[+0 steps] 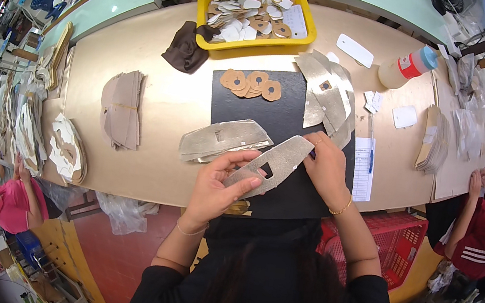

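Note:
My left hand point(219, 186) grips a flat, leaf-shaped grey material piece point(284, 163) by its lower left end, thumb on top beside a small angular cut-out. At the piece's upper right end is my right hand point(328, 170), its fingers curled round something small and dark blue, mostly hidden. Just behind the held piece lies a stack of similar grey pieces point(226, 137) on a black mat point(284, 117). Small tan patches with dark centres point(255, 83) overlap farther back on the mat. More silvery grey pieces point(332, 105) lie spread over the mat's right edge.
A yellow basket point(203, 9) full of small pieces stands at the back, beside a dark brown cloth point(185, 50). A capped bottle point(399, 71) is at the back right. A tied beige stack point(123, 107) lies left; a paper sheet point(362, 181) right. Other people work at both sides.

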The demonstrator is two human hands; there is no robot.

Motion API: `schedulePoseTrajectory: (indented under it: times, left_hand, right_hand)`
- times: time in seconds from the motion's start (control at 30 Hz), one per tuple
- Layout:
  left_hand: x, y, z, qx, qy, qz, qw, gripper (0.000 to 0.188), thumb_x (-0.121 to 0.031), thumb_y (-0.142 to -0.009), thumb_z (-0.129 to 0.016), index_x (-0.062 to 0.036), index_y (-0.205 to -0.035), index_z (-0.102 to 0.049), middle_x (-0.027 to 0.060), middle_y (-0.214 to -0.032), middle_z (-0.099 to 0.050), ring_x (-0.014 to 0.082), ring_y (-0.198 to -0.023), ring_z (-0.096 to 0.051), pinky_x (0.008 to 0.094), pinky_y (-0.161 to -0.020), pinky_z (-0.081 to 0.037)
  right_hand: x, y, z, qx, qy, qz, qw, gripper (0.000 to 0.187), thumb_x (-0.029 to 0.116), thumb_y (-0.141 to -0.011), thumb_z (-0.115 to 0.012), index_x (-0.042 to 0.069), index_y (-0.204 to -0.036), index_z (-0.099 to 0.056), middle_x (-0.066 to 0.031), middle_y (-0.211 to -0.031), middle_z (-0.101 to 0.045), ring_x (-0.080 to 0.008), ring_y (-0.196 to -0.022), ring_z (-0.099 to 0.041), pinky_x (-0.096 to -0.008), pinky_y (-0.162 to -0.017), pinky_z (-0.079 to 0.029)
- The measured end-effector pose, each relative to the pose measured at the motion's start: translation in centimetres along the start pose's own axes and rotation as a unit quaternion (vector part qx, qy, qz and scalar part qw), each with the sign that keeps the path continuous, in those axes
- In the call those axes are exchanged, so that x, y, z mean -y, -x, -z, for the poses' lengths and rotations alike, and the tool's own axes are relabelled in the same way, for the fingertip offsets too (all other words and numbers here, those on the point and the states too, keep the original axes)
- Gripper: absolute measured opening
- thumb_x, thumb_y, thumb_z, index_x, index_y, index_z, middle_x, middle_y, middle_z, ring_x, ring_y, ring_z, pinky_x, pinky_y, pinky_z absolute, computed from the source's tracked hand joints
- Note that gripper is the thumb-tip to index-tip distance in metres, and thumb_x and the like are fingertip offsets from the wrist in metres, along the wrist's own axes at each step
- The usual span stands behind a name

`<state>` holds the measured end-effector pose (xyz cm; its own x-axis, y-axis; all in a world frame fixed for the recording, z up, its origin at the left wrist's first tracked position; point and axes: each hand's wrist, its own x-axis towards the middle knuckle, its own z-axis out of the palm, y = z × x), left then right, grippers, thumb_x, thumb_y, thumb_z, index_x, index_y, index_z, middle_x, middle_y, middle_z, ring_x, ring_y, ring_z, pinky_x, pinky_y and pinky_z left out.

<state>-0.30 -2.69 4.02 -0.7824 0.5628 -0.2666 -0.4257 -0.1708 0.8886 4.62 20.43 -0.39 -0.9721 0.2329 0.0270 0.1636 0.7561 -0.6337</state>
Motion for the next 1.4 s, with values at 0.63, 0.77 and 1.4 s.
schedulePoseTrajectory:
  times: [0.63,0.77,1.4]
  left_hand:
    - [-0.3,0.2,-0.2,0.045,-0.117,-0.026,0.992,0.034,0.003,-0.082,-0.076,0.0018,-0.116,-0.068,0.0080,-0.108,-0.064,0.0147,-0.095,-0.064,0.0273,-0.084,-0.051]
    - [-0.3,0.1,0.1,0.074,-0.160,-0.018,0.984,0.031,0.002,-0.082,-0.076,0.0012,-0.112,-0.070,0.0069,-0.103,-0.066,0.0145,-0.091,-0.062,0.0267,-0.083,-0.048]
    - [3.6,-2.8,0.0,0.030,-0.240,0.081,0.967,0.038,-0.008,-0.084,-0.078,-0.0022,-0.120,-0.067,0.0033,-0.087,-0.062,0.0077,-0.065,-0.059,0.0224,-0.059,-0.048]
  right_hand:
    - [0.3,2.2,-1.3,-0.012,-0.141,0.066,0.988,0.018,0.008,-0.082,-0.076,-0.001,-0.089,-0.061,-0.0139,-0.085,-0.059,-0.0254,-0.071,-0.060,-0.0336,-0.068,-0.048]
    - [-0.5,2.1,-1.0,-0.007,-0.202,-0.049,0.978,0.020,0.012,-0.088,-0.073,0.001,-0.094,-0.058,-0.0084,-0.084,-0.059,-0.0206,-0.071,-0.060,-0.0323,-0.064,-0.047]
    - [-2.2,3.7,3.3,0.140,-0.230,-0.202,0.941,0.032,0.022,-0.079,-0.085,0.001,-0.092,-0.065,-0.0016,-0.084,-0.066,-0.0065,-0.074,-0.055,-0.0239,-0.068,-0.046]
